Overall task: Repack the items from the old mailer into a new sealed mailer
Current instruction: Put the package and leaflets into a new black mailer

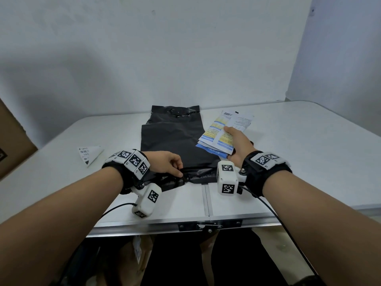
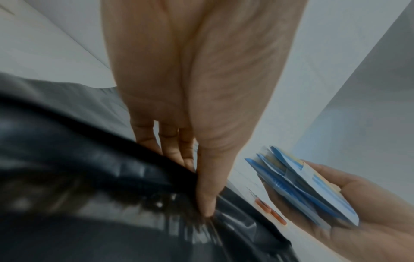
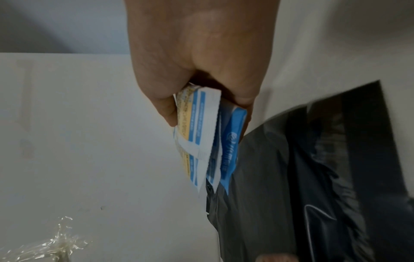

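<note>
A black plastic mailer lies flat in the middle of the white table, its open near end toward me. My left hand pinches the near edge of the black mailer between thumb and fingers. My right hand grips a stack of blue, yellow and white printed paper packets, held just right of the mailer above the table. In the right wrist view the packets hang from the hand beside the mailer. The left wrist view shows the packets to the right of the mailer's mouth.
A small white folded label piece lies on the table to the left. Crumpled clear film sits on the table near the right hand. An orange-handled tool lies by the mailer. A cardboard box stands at the left edge.
</note>
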`<move>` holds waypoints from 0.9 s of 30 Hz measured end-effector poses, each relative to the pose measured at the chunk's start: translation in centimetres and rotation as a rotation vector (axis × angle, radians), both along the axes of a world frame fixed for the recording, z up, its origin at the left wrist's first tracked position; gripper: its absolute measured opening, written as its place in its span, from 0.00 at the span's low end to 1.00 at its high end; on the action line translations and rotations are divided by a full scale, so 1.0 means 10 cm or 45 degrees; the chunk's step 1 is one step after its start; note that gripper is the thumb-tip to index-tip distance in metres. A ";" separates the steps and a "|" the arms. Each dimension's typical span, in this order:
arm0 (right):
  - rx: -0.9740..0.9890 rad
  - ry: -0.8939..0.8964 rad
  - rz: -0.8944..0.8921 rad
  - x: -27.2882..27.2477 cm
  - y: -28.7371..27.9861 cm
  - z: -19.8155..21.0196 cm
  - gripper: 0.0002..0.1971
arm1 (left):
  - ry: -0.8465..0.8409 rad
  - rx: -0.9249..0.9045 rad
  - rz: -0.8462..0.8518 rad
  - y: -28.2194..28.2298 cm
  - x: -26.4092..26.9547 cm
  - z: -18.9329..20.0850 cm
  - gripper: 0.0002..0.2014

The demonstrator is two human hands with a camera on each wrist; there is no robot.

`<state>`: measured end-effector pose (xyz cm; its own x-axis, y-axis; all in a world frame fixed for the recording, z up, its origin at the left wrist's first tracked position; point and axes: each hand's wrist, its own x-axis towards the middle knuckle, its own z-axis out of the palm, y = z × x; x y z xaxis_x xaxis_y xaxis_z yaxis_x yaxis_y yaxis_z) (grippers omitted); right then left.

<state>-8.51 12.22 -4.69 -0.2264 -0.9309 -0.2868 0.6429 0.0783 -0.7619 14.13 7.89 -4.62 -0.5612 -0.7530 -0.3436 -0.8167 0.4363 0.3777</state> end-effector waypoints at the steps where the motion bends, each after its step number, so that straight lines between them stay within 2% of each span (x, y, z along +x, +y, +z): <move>1: 0.001 -0.011 -0.005 0.01 0.00 0.00 0.22 | 0.013 -0.005 0.015 -0.01 0.00 0.00 0.08; 6: -0.005 -0.027 0.000 0.01 0.04 0.03 0.21 | 0.094 0.040 0.081 -0.01 0.04 0.02 0.05; 15: -0.011 -0.019 0.017 0.03 0.05 0.10 0.19 | 0.176 0.115 0.189 -0.04 0.07 0.04 0.07; 18: -0.007 0.008 -0.009 0.03 0.04 0.11 0.21 | 0.325 0.160 0.326 -0.04 0.05 0.03 0.05; 22: -0.043 0.067 -0.069 -0.03 0.03 0.20 0.18 | 0.658 0.114 0.580 -0.02 -0.09 0.01 0.06; 24: -0.068 0.079 -0.094 -0.07 0.02 0.25 0.17 | 0.772 0.138 0.600 0.00 -0.20 0.02 0.09; 27: -0.071 0.153 -0.130 -0.14 0.04 0.30 0.20 | 0.773 0.194 0.531 0.02 -0.40 0.04 0.08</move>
<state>-9.95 12.60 -1.71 -0.3504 -0.9149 -0.2003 0.5493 -0.0275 -0.8352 10.17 8.10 -4.21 -0.3639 -0.9135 -0.1818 -0.5317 0.0435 0.8458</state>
